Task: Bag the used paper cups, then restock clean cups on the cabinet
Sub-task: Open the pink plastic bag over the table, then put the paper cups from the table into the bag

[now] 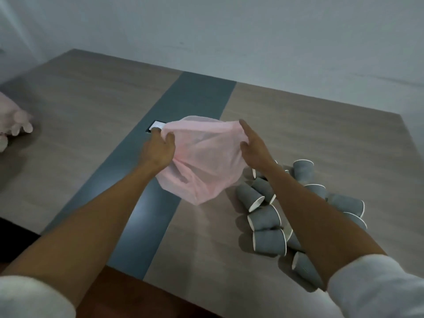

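The fingers of the left hand (159, 149) are curled tight on the left edge of a pink bag (202, 161), with the thumb pressed on top. The fingers of the right hand (253, 149) pinch the right edge of the bag; one finger sticks up straight. Both hands pull the top of the bag apart, so its mouth is wide. Both arms reach forward, bare up to the white sleeves (376, 288) pushed back near the elbows.

The bag hangs in the air above the tabletop (321, 134), and its bottom droops low. It is thin and see-through, and I cannot see anything inside it.

A pile of gray paper cups (269, 242) lies on the tabletop, just to the right of the bag and under the right arm. Most lie on their sides; one at the back (302, 169) stands up. Their insides are white.

A pink soft toy (11, 122) sits at the far left edge of the tabletop.
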The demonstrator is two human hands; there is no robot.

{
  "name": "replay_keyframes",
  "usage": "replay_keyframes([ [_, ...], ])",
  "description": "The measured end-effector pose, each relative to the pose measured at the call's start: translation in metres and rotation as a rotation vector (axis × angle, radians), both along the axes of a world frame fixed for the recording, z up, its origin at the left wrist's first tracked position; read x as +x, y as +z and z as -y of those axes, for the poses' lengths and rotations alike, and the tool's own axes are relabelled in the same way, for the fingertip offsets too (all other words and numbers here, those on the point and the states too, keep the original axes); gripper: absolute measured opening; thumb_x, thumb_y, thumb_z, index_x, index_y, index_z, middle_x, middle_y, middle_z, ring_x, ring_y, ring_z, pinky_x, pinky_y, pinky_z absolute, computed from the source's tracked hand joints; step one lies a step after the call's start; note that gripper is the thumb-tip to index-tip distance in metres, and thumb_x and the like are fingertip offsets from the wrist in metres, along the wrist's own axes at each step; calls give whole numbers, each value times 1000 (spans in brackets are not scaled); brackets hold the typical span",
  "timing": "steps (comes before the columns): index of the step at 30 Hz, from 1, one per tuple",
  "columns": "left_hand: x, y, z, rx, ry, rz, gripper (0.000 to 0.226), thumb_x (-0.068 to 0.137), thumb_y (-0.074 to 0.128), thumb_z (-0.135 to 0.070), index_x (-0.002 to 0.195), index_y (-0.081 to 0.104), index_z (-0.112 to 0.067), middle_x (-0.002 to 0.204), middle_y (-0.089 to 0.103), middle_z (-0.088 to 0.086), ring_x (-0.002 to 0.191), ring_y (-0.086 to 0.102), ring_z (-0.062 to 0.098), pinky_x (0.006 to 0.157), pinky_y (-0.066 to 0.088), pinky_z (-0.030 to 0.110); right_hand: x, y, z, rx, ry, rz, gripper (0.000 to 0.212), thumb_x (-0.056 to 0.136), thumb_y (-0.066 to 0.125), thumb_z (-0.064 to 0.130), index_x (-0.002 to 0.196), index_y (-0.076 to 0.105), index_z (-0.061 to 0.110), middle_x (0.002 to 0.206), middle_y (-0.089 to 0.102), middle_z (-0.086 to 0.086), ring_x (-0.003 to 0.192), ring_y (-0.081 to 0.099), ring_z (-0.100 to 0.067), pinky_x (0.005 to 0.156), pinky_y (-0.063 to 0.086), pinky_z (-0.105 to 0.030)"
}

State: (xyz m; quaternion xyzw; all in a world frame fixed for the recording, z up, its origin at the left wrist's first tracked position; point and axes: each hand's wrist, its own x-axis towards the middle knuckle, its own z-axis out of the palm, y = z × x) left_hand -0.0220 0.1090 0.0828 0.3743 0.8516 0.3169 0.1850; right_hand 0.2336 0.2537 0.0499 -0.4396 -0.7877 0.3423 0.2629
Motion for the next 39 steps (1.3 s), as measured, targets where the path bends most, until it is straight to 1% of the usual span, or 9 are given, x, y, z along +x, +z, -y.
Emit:
replay_keyframes([
  [3, 7, -10, 5, 239, -211, 19, 47, 98, 46, -12, 141, 29, -23, 123, 55, 10, 101, 58, 32, 85, 50, 43, 7, -9, -15, -98, -62, -57, 78, 90, 46, 5, 160, 14, 23, 160, 35, -9, 143, 40, -26, 118, 32, -35],
  [6, 13, -22, 2, 301, -369, -154, 42, 99, 42, -1, 134, 36, -22, 126, 50, 10, 107, 52, 29, 93, 50, 47, 26, -23, -26, -139, -151, 273, 42, 87, 48, 5, 129, 49, 2, 130, 57, -23, 121, 57, -40, 96, 47, -40],
  [9, 21, -25, -5, 217, -353, -201, 38, 99, 35, 5, 124, 52, -19, 127, 45, 6, 98, 51, 25, 90, 48, 38, 50, -37, -10, -97, 128, 749, 25, 92, 61, 14, 114, 65, 2, 122, 66, -21, 115, 62, -37, 87, 46, -35],
  [15, 16, -28, -17, 90, -312, -276, 41, 101, 44, 3, 135, 65, -10, 147, 48, 14, 125, 55, 37, 105, 45, 39, 75, -82, 10, -38, 473, 947, 41, 74, 71, 9, 115, 63, 11, 120, 61, -10, 110, 58, -33, 88, 49, -37],
  [20, 20, -15, -23, -209, -364, -382, 71, 100, 60, -33, 161, 26, -20, 168, 21, -4, 130, 54, 39, 105, 45, 53, 73, -94, 10, 132, 358, 904, 13, 79, 54, 12, 87, 59, 21, 103, 67, -11, 101, 62, -37, 81, 50, -40],
  [25, 3, -27, -22, -324, -490, -338, 99, 87, 72, -22, 164, 9, -25, 170, 2, -14, 124, 57, 43, 100, 52, 54, 73, -103, 18, 236, 328, 941, 35, 87, 57, 13, 120, 61, 20, 119, 63, -10, 114, 60, -34, 87, 46, -40],
  [30, 0, -37, -21, -279, -551, -288, 104, 88, 73, -13, 166, 4, -23, 173, -1, -8, 138, 47, 40, 105, 51, 50, 63, -105, 27, 263, 201, 892, 25, 91, 53, 7, 112, 63, 13, 112, 69, -12, 108, 66, -35, 82, 51, -40],
  [35, 13, -31, -27, -221, -575, -237, 102, 89, 72, -10, 166, 7, -23, 172, 3, -7, 141, 44, 36, 105, 50, 44, 63, -64, 18, 57, -186, 390, 14, 88, 56, 21, 87, 65, 10, 87, 70, -17, 82, 65, -39, 65, 46, -37],
  [39, 38, -21, -39, -149, -627, -144, 101, 87, 72, -8, 166, 11, -22, 172, 6, -6, 150, 33, 29, 110, 45, 39, 67, -39, 9, -155, -193, 63, 24, 85, 60, 16, 62, 54, 14, 56, 55, -2, 55, 56, -23, 52, 44, -34],
])
